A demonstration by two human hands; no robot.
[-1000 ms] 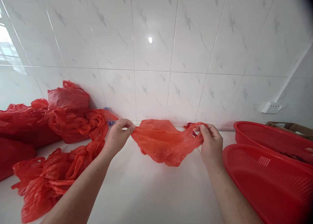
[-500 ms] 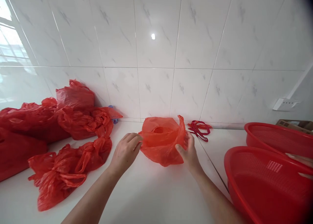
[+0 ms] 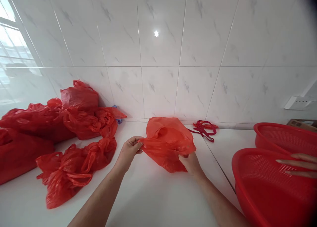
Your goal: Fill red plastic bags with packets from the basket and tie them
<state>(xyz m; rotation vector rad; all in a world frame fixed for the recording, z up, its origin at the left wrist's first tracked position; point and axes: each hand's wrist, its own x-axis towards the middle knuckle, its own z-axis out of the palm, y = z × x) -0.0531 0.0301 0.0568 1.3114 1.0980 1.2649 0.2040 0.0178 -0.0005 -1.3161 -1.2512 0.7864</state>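
A thin red plastic bag [image 3: 164,156] rests on the white table in front of the wall, its mouth spread towards the back. My left hand [image 3: 130,151] pinches the left corner of the bag's rim between thumb and fingers. On the right side, my right hand [image 3: 190,161] grips the near edge of the bag, thumb in front; its other fingers are partly hidden behind the plastic. The rim is stretched between both hands. What lies inside the bag, if anything, I cannot make out.
Several filled red plastic bags [image 3: 37,124] are heaped at the left, with a knotted one [image 3: 66,169] nearer. Dark red straps [image 3: 206,129] lie by the wall. Two red perforated baskets [image 3: 239,161] stand at right, where another person's hand [image 3: 300,164] reaches over the near one.
My left hand has taken hold of the bag's left rim. My right hand has moved lower along the bag's edge. The other person's hand has come further in over the basket.
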